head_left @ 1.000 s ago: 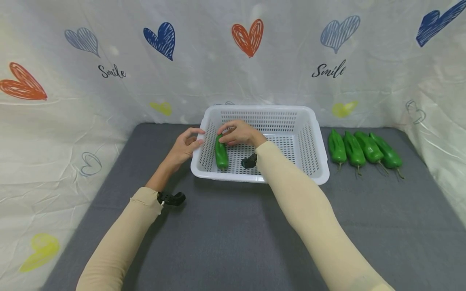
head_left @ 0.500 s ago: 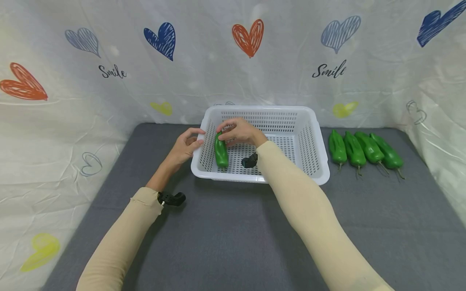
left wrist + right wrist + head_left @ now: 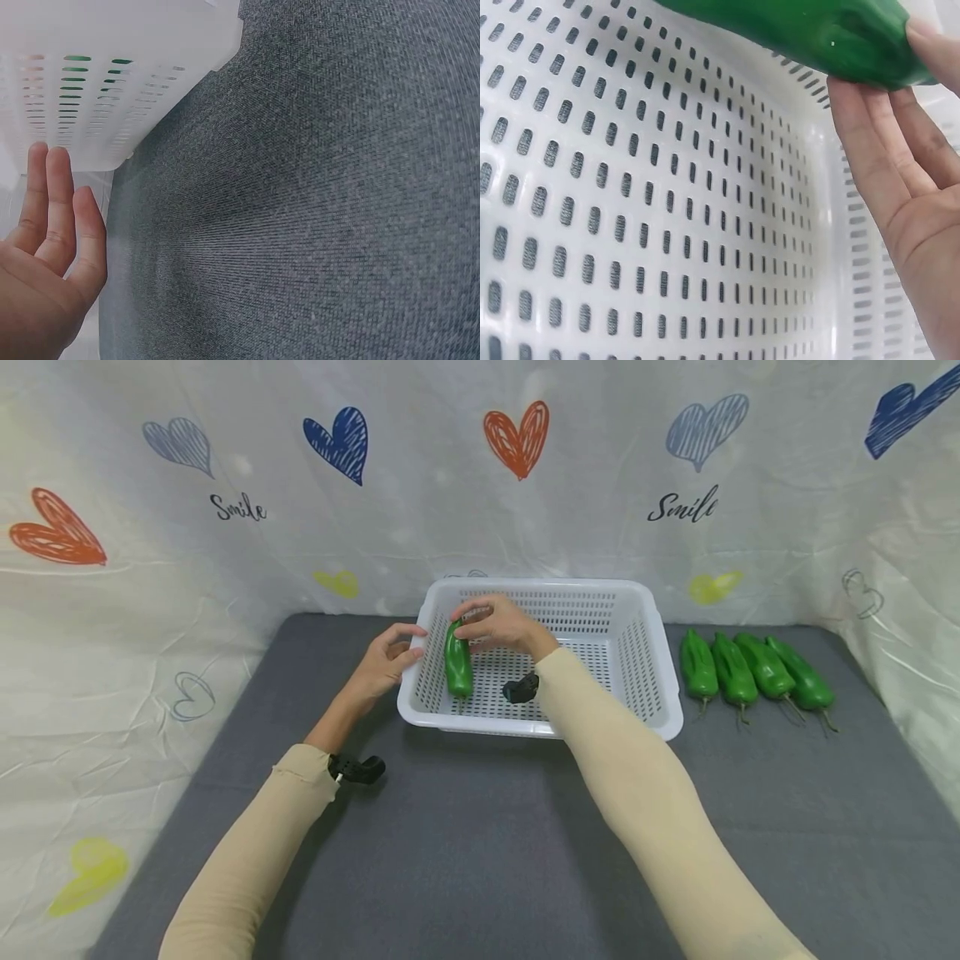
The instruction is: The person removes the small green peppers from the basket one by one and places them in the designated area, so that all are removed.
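A white perforated plastic basket (image 3: pixel 525 727) stands at the back of the table. Inside, near its left wall, a long green pepper (image 3: pixel 459 668) is held at its far end by my right hand (image 3: pixel 498 625). In the right wrist view, thumb and fingers pinch the tip of the pepper (image 3: pixel 832 37) above the slotted basket floor (image 3: pixel 645 195). My left hand (image 3: pixel 381 664) touches the basket's left rim from outside. The left wrist view has several fairly straight fingers of the left hand (image 3: pixel 52 247) by the basket's outer wall (image 3: pixel 150 45); its thumb is hidden there.
Several green peppers (image 3: pixel 735 668) lie side by side right of the basket, stems towards the person. Dark grey cloth (image 3: pixel 480 843) covers the table. A white curtain (image 3: pixel 420 527) with printed hearts hangs behind and at the sides.
The right hand has lifted the pepper a little, and its near end sits farther back in the basket. The left hand stays at the rim. The head view has shifted slightly.
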A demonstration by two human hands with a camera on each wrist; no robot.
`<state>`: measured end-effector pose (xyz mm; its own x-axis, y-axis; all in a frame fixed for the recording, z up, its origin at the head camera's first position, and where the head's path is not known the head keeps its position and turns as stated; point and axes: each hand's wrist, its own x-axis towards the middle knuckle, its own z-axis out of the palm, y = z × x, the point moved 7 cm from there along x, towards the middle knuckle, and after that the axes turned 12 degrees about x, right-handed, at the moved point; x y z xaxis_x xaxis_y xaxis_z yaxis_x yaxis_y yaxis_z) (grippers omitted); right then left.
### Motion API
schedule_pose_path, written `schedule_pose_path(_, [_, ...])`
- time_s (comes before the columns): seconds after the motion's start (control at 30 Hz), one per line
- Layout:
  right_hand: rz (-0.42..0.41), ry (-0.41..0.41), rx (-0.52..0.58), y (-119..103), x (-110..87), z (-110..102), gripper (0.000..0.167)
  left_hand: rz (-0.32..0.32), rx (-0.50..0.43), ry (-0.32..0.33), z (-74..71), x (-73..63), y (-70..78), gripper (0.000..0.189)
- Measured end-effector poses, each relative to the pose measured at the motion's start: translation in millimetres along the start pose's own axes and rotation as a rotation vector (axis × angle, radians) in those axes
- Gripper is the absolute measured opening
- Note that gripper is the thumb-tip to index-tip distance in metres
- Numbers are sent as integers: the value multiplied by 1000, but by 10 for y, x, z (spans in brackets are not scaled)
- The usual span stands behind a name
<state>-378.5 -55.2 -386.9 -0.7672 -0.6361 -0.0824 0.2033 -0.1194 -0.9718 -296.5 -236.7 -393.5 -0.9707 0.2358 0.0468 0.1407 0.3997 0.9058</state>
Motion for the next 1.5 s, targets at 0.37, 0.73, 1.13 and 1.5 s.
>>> schedule_pose_path(0.37, [-57,51,36,-169,-23,-66,36,15,21,3,2,26,20,37])
schedule_pose_path(0.73, [-99,53,-22,-414,-97,-90,38,18,15,6,0,32,25,36])
schedule_pose_path(1.13, [-200,7,-6,-861,-274,-79,30,4,6,8,3,36,17,38])
schedule_pose_path(1.5, [-242,-7,2,-1062,-508,-152,24,6,17,24,-25,13,20,39])
